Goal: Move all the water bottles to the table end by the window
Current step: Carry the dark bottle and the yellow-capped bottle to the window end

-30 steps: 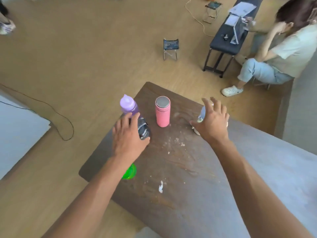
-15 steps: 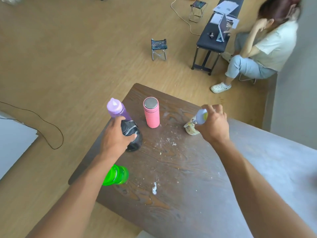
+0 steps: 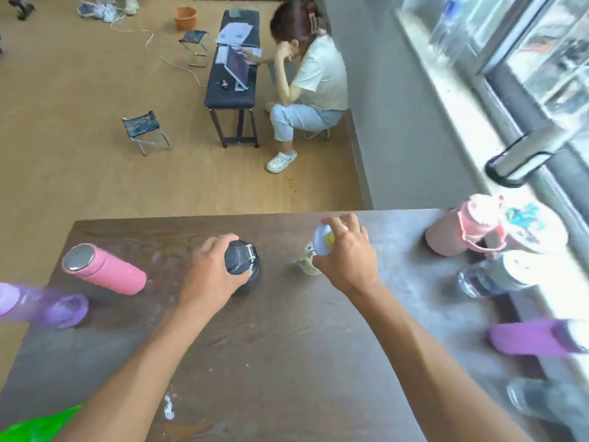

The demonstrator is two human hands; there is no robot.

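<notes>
My left hand (image 3: pixel 210 275) grips a black bottle (image 3: pixel 239 260) from above, near the middle of the dark wooden table (image 3: pixel 271 362). My right hand (image 3: pixel 347 253) holds a small bottle with a pale blue cap (image 3: pixel 322 241), its patterned body showing below the fingers. A pink flask (image 3: pixel 102 271), a purple bottle (image 3: pixel 41 306) and a green bottle (image 3: pixel 35 425) are at the left end. By the window (image 3: pixel 541 59) at the right end are a pink jug (image 3: pixel 459 231), a clear bottle (image 3: pixel 490 275), a purple bottle (image 3: pixel 538 339) and a blurred grey bottle (image 3: pixel 541 403).
A person (image 3: pixel 306 84) sits beyond the table at a low black bench (image 3: pixel 232 90) with a laptop. Two small folding stools (image 3: pixel 145 132) stand on the wooden floor. A grey wall and window sill run along the right side.
The view has swung right, bringing the window end and its bottles into sight. Both hands have carried the black bottle and the blue-capped bottle rightwards, away from the pink flask and purple bottle.
</notes>
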